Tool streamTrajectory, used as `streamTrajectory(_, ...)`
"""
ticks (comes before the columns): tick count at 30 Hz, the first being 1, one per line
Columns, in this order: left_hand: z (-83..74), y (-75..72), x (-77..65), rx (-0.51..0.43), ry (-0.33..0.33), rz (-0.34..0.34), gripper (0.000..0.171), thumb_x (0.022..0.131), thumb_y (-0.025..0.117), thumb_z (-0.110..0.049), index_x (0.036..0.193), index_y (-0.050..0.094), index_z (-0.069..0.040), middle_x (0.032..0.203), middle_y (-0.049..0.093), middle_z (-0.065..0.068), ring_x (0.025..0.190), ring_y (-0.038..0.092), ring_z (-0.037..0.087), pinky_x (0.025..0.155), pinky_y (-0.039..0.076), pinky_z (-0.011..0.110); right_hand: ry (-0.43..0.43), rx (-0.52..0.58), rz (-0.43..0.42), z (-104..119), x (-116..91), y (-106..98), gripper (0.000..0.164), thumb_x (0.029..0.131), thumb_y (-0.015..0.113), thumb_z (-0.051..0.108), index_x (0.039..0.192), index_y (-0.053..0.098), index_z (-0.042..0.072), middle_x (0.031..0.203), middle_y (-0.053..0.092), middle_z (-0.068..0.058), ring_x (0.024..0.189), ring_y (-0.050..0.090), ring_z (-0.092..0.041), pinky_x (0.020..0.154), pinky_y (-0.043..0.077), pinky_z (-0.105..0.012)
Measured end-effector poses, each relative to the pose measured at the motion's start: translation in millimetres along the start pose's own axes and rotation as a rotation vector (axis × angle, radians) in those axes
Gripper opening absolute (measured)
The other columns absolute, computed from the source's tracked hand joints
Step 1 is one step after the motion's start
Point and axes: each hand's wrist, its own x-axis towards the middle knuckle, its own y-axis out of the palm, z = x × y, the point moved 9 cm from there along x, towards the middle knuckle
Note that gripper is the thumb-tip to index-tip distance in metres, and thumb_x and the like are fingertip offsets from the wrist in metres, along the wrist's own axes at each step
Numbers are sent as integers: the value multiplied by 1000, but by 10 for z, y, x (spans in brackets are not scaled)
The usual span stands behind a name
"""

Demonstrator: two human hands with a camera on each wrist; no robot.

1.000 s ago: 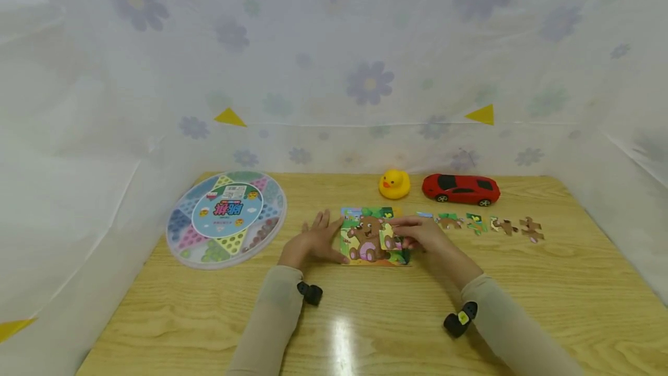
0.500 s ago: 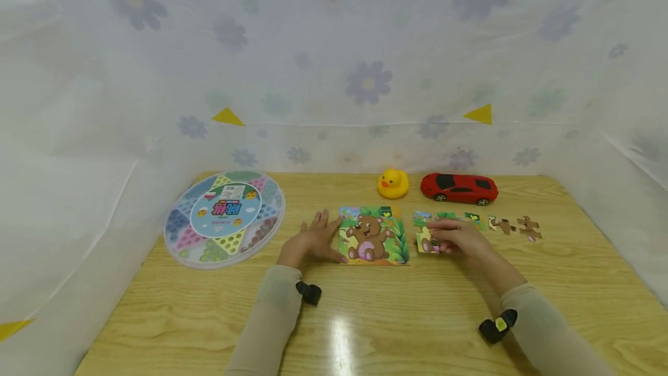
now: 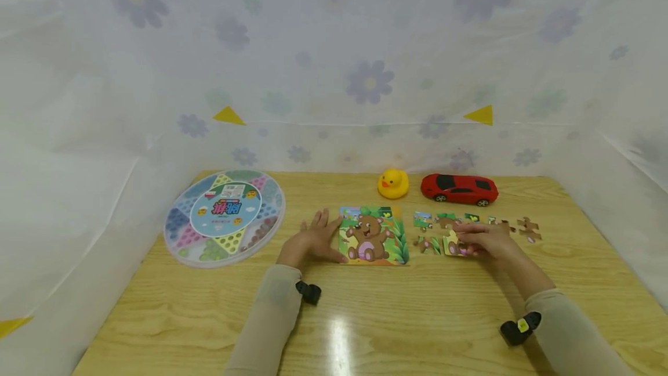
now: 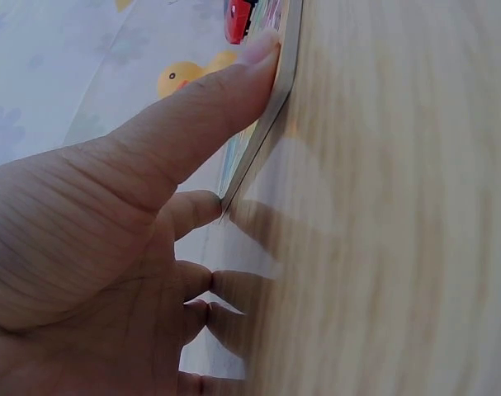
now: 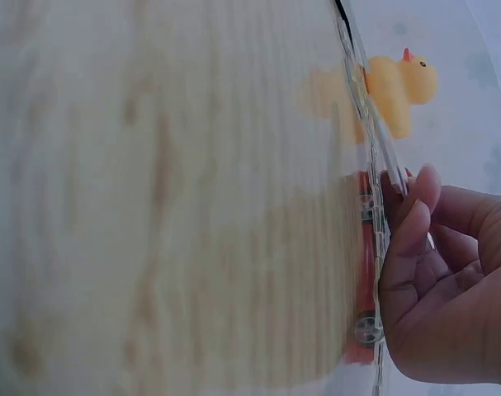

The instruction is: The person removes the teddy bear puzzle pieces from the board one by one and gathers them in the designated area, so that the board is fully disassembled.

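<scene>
A bear-picture puzzle board (image 3: 367, 238) lies flat on the wooden table (image 3: 396, 312). My left hand (image 3: 315, 238) is at its left side, the thumb over the front corner and the index finger touching the back corner. In the left wrist view, the left hand's (image 4: 93, 223) fingers are spread and fairly straight. My right hand (image 3: 485, 241) pinches a jigsaw piece (image 3: 451, 243) showing yellow and brown, right of the board. Its fingers hide part of the piece. Just left of it lies another jigsaw piece (image 3: 429, 245). The right wrist view shows the right hand's (image 5: 448, 272) thumb and fingertips together.
Behind the right hand runs a row of loose pieces, including a blue-green piece (image 3: 423, 219) and a brown piece (image 3: 529, 229). A yellow toy duck (image 3: 394, 184) and red toy car (image 3: 459, 189) stand at the back. A round board game (image 3: 225, 217) lies at left.
My right hand has carried the pinched piece rightward from over the board to among the loose pieces. A front-row piece left of it now shows plainly. The left hand has stayed put.
</scene>
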Motion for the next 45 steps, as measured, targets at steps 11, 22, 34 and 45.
streamTrajectory(11, -2, 12, -20, 0, 6, -9, 105, 78, 70, -56, 154, 8, -20, 156, -8, 21, 143, -7, 36, 109, 3, 63, -32, -47, -25, 40, -4, -26, 20, 90, 65, 11, 107, 73, 17, 82, 70, 9, 56, 59, -5, 55, 51, -22)
streamTrajectory(22, -11, 23, -34, -14, 5, -6, 104, 78, 71, -54, 154, 9, -20, 156, -8, 21, 143, -7, 36, 109, 3, 64, -135, 125, 163, 193, -103, 101, 26, 96, 54, 6, 102, 73, 22, 97, 70, 5, 62, 58, -4, 56, 49, -19)
streamTrajectory(34, 0, 13, -42, -15, 10, -8, 104, 78, 70, -55, 154, 8, -20, 156, -8, 22, 143, -7, 36, 109, 2, 64, -142, 28, 263, 295, -19, 510, 31, 96, 55, 10, 126, 59, 5, 95, 68, 0, 61, 57, -9, 52, 45, -24)
streamTrajectory(45, 0, -12, -22, -18, 12, -17, 105, 77, 70, -56, 154, 9, -20, 156, -8, 22, 143, -8, 36, 109, 2, 63, -121, -53, 279, 335, 111, 965, 46, 93, 61, 15, 129, 50, -11, 100, 70, -2, 64, 59, -8, 57, 50, -20)
